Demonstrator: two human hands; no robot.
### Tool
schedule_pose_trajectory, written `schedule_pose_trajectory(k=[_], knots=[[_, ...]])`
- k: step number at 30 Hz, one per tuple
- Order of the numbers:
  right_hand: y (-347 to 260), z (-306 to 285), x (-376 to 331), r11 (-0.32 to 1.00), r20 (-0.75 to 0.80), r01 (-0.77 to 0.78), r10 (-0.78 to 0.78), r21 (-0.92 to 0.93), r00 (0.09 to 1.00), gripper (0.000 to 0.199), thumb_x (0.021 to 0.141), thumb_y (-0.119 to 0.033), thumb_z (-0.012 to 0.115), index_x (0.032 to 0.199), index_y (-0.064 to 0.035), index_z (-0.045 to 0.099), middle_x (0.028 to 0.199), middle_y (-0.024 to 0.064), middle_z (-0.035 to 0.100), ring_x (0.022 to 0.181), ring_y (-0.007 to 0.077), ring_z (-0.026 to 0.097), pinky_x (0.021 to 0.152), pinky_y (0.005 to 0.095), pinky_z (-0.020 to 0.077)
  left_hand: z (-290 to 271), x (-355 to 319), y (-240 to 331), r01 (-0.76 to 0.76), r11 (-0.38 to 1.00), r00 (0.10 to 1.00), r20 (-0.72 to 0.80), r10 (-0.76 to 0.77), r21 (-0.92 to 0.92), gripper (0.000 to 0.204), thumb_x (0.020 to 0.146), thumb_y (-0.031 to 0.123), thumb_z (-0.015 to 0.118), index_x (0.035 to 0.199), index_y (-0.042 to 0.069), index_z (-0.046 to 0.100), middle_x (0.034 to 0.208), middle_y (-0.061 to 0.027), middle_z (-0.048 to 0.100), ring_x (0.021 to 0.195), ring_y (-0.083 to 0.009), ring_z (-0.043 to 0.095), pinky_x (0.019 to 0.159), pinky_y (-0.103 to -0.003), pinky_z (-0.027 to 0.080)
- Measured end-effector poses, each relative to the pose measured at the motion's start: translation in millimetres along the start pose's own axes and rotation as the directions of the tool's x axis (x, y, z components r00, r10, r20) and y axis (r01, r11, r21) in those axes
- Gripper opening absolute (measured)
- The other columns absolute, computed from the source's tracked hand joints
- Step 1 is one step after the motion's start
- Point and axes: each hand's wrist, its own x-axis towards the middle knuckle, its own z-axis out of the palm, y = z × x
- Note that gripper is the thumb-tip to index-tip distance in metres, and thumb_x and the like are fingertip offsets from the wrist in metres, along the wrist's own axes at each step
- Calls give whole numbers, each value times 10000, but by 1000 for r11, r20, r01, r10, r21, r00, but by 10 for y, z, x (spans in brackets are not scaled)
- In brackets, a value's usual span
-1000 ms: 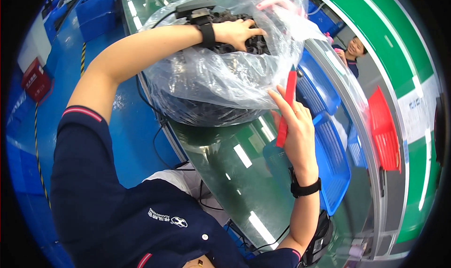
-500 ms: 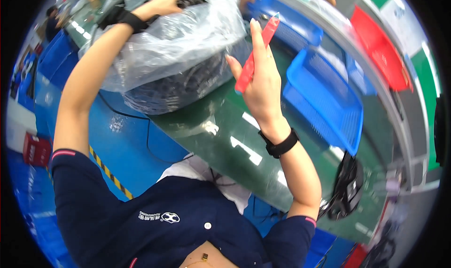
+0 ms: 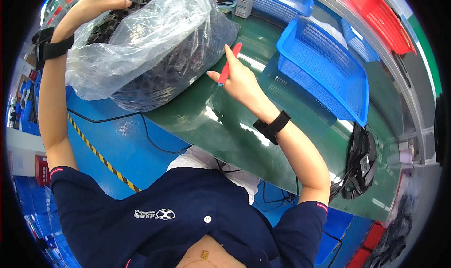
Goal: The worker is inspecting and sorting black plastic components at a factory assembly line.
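A large clear plastic bag (image 3: pixel 174 38), full of small dark grey parts (image 3: pixel 136 0), stands at the left end of the green table. My left hand (image 3: pixel 94 6) reaches over the open mouth of the bag with its fingers apart. One fingertip is close to the dark parts; whether it touches them I cannot tell. My right hand (image 3: pixel 242 82) is over the table, just right of the bag, and grips a slim red pen-like tool (image 3: pixel 229 65). The tool slants upward between thumb and fingers.
An empty blue perforated basket (image 3: pixel 324 70) stands right of my right hand, with another blue basket (image 3: pixel 277 2) behind. A small white bottle (image 3: pixel 244 5) is beside the bag. A black object with cables (image 3: pixel 361 164) lies at the table's right. Red baskets (image 3: pixel 380 19) are beyond the rail.
My left hand has shifted left and up across the bag, and more dark parts show. My right hand, still holding the red tool, has come lower and left. The head view has shifted too.
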Motion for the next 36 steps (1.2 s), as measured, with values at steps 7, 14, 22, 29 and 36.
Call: schedule_pose_trajectory(k=[7, 14, 22, 29, 36], knots=[[-124, 279, 186, 999, 12, 40, -40, 19, 999, 1024, 775, -436, 713, 1401, 113, 116, 1343, 392, 333, 1160, 462, 488, 947, 416, 445, 521, 139, -432, -239, 872, 956, -54, 288, 428, 694, 780, 308, 688, 1358, 61, 395, 1253, -214, 507, 1153, -361, 500, 952, -400, 422], [-143, 424, 210, 985, 77, 72, -85, 157, 993, 1287, 680, -506, 778, 1402, 105, -94, 1411, 402, 169, 1310, 457, 300, 1056, 412, 328, 740, 271, -546, -314, 825, 949, 168, 266, 470, 840, 807, 121, 557, 1462, 12, 41, 1533, -174, 38, 1417, -376, 63, 1135, -550, 119], [-18, 650, 506, 938, -36, 110, -104, 330, 994, 1335, 667, -363, 834, 1395, 48, -207, 1469, 350, -70, 1396, 429, -49, 1143, 443, 89, 1058, 772, -696, 115, 935, 987, -148, -68, 335, 820, 770, 498, 630, 1448, 300, 213, 1530, -109, 144, 1390, -447, 98, 937, -746, 285], [191, 636, 930, 896, -49, 90, -76, 435, 996, 1345, 653, -368, 842, 1411, 13, -202, 1485, 315, -95, 1402, 407, -67, 1142, 434, 101, 1083, 1271, -1011, 63, 959, 992, -121, -30, 277, 899, 714, 550, 673, 1440, 351, 181, 1528, -112, 143, 1381, -487, 48, 930, -778, 234], [443, 530, 1150, 898, -63, 121, -104, 424, 993, 1350, 638, -418, 837, 1421, 18, -173, 1494, 308, -68, 1416, 365, -27, 1146, 409, 109, 1256, 1431, -1004, 72, 912, 972, -232, 26, 405, 778, 776, 416, 641, 1421, 230, 248, 1463, -144, 235, 1380, -456, 105, 919, -703, 354]])
